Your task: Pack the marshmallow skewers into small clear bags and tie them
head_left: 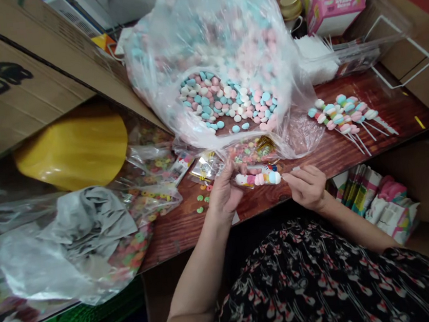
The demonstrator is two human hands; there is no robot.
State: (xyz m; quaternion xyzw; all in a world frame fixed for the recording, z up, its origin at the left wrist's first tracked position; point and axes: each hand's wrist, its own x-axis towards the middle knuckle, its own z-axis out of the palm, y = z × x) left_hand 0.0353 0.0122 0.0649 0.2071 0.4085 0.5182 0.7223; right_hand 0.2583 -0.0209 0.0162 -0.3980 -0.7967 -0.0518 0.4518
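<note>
A wood-grained table (400,127) is hemmed in by cardboard box flaps (16,85), and a large clear plastic bag (199,23) of pink, blue and white marshmallow candies is slumped open across it. Crumpled gray plastic (89,221) is heaped at the left, beside a bag of colored ring candies (142,210). Assembled candy sticks (343,115) are laid at the right, fanned toward the near edge. Between the hands, a candy skewer (259,178) is seen almost level, its long axis running across the view, the white tip just beside the left hand (224,193) and the blue end nearer the right hand (306,186). The left fingers (229,172) are curled, but whether the skewer is gripped cannot be told. The right fingertips (288,176) are pinched closed on something small and pale (too small to identify), just short of the blue end. Loose ring candies (202,201) are scattered near the left wrist.
</note>
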